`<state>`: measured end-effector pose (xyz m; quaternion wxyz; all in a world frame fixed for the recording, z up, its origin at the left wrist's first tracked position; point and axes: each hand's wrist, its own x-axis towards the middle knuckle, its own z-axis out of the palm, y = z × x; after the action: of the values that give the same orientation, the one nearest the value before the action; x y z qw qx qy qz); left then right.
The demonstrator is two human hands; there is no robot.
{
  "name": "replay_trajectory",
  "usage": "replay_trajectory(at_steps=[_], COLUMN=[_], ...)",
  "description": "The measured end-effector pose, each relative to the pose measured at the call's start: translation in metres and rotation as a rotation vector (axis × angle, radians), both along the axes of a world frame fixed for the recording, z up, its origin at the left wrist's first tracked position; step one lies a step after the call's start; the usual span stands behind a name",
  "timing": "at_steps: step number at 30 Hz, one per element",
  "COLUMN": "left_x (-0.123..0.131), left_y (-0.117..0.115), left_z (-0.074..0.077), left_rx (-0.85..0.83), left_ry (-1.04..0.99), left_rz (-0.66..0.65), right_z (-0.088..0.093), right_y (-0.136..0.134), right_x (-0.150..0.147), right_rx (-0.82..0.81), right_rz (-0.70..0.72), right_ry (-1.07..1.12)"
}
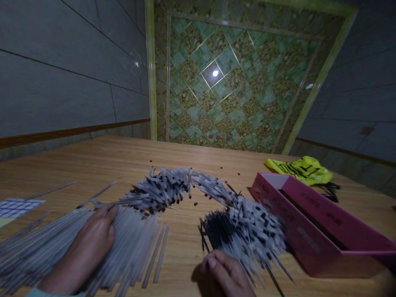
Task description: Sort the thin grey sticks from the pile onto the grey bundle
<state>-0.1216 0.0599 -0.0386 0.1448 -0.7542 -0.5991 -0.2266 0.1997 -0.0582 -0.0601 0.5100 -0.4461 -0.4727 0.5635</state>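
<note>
Pink box (312,222) on wooden table (102,161); yellow bag (301,169), perhaps plastic, behind.

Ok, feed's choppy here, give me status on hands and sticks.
Left hand flat on grey sticks. Right hand at black-tipped pile. Pink box beside it.

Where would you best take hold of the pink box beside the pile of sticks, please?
Grip the pink box by its near long wall, coming from above with the right hand: the box lies open-topped, that rim is exposed, and the sticks crowd only its left end.
</note>
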Motion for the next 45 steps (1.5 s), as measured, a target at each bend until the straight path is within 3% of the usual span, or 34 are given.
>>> replay_trajectory(at_steps=[3, 5, 7, 9, 10, 15, 19, 23, 27, 31, 34, 40, 45], left_x=[0.009, 0.018, 0.027, 0.037, 0.042, 0.065, 0.075, 0.084, 0.093, 0.095, 0.092, 0.090, 0.092], left_y=[-0.005, -0.008, -0.012, -0.017, -0.020, -0.037, -0.048, -0.058, -0.066, -0.069, -0.067, -0.066, -0.065], left_z=[-0.001, -0.003, -0.006, -0.009, -0.011, -0.015, -0.009, 0.011, 0.026, 0.024, 0.021, 0.024, 0.025], left_rx=[0.046, 0.088, 0.132, 0.159, 0.168, 0.147, 0.136, 0.043, -0.130, -0.251, -0.319, -0.443, -0.494], left_ry=[-0.011, -0.023, -0.047, -0.085, -0.104, -0.087, -0.005, -0.006, -0.067, -0.131, -0.145, -0.082, -0.057], left_rz=[-0.036, -0.096, -0.192, -0.280, -0.316, -0.511, -0.615, -0.739, -0.787, -0.740, -0.656, -0.543, -0.512], right_z=[0.026, 0.047, 0.066, 0.080, 0.085, 0.088, 0.078, 0.074, 0.083, 0.088, 0.082, 0.067, 0.066], right_y=[0.003, 0.006, 0.015, 0.030, 0.040, 0.092, 0.110, 0.108, 0.104, 0.111, 0.126, 0.162, 0.172], right_x=[0.018, 0.037, 0.061, 0.088, 0.103, 0.163, 0.183, 0.182, 0.165, 0.131, 0.104, 0.077, 0.063], right_rx=[-0.132, -0.202, -0.169, -0.084, -0.076, -0.004, -0.017, -0.011, 0.042, 0.149, 0.181, 0.095, 0.074], right_rz=[0.068, 0.040, -0.051, -0.154, -0.181, -0.335, -0.329, -0.294, -0.264, -0.201, -0.124, -0.073, -0.036], right_ry=[0.208, 0.169, -0.065, -0.537, -0.641, -1.066, -1.347, -1.507, -1.598, -1.640, -1.671, -1.806, -1.901])
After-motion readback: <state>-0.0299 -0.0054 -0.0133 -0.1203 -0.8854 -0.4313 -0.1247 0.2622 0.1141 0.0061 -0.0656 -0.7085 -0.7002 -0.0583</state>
